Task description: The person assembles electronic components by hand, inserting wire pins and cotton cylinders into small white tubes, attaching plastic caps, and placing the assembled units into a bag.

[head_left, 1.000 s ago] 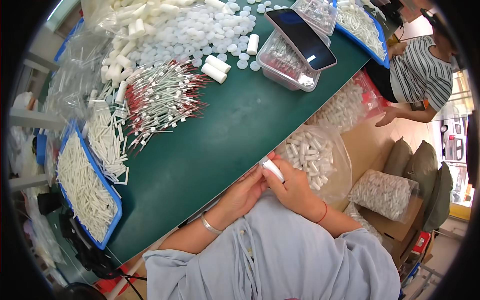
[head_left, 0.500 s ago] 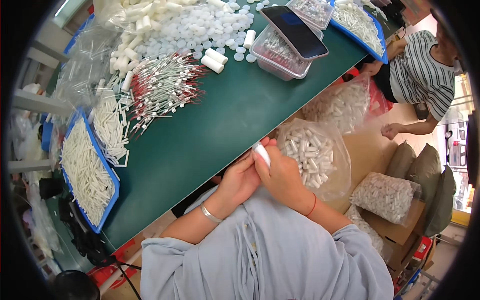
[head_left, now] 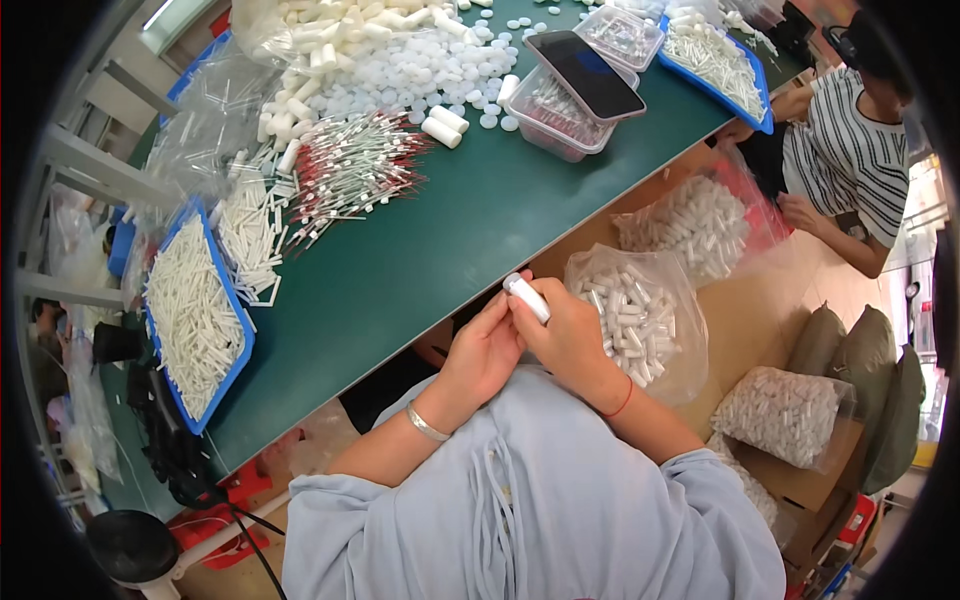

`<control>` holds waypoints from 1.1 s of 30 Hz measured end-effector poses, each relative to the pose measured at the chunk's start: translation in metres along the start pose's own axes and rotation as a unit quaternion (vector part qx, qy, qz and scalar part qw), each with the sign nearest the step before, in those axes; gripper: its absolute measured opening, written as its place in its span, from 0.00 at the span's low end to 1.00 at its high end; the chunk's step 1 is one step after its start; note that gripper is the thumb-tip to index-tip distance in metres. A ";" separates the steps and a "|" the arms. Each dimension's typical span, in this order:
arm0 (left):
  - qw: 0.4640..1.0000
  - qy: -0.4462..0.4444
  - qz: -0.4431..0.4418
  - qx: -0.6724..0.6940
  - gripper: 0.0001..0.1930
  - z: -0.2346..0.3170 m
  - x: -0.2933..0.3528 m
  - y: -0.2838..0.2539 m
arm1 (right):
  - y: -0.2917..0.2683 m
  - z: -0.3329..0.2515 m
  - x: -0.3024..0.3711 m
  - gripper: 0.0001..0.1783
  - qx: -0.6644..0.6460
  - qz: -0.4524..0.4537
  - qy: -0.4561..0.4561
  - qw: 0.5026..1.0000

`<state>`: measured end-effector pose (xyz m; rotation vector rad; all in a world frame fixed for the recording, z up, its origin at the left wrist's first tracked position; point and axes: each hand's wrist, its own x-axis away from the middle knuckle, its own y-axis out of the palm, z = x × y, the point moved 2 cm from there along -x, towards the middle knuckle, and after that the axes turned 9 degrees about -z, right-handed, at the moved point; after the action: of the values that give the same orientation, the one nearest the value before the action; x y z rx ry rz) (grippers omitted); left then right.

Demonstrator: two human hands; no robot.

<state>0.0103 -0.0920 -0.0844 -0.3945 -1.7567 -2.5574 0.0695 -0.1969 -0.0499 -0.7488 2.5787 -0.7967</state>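
Observation:
Close to the table's front edge, both my hands are together around a small white cylinder (head_left: 532, 300) with a translucent cap-like end (head_left: 513, 283). My right hand (head_left: 570, 340) is closed on it, thumb along its side. My left hand (head_left: 485, 355) has its thumb and fingertips curled against the capped end, and its other fingers are partly hidden beneath the right hand. Right of my hands, below the table edge, a clear plastic bag (head_left: 685, 345) stands open, full of similar white cylinders (head_left: 632, 315).
On the green table (head_left: 390, 270) lie a pile of red-and-white wired parts (head_left: 355, 175), translucent discs (head_left: 420, 75), white sticks in a blue tray (head_left: 235, 365), and a phone (head_left: 590, 75) on a plastic box (head_left: 560, 135). A co-worker (head_left: 840, 150) sits at right, near another filled bag (head_left: 690, 220).
The whole view has shifted slightly, so the table things sit a little further right. My hands stay together on the cylinder, its capped end now showing more. The co-worker's arm has moved.

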 end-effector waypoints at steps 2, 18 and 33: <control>1.000 0.001 -0.001 0.005 0.21 0.004 0.001 0.007 | 0.001 -0.003 -0.002 0.12 -0.002 -0.002 0.021 1.000; 0.995 -0.049 -0.049 0.067 0.22 0.016 0.003 0.006 | 0.016 -0.025 -0.008 0.11 0.051 -0.002 0.060 0.997; 0.997 -0.037 -0.008 -0.060 0.19 0.009 0.004 -0.015 | 0.023 -0.005 0.004 0.12 -0.158 -0.018 0.159 0.974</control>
<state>0.0059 -0.0774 -0.0940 -0.4862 -1.6399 -2.7029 0.0551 -0.1809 -0.0608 -0.8161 3.0364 -0.5587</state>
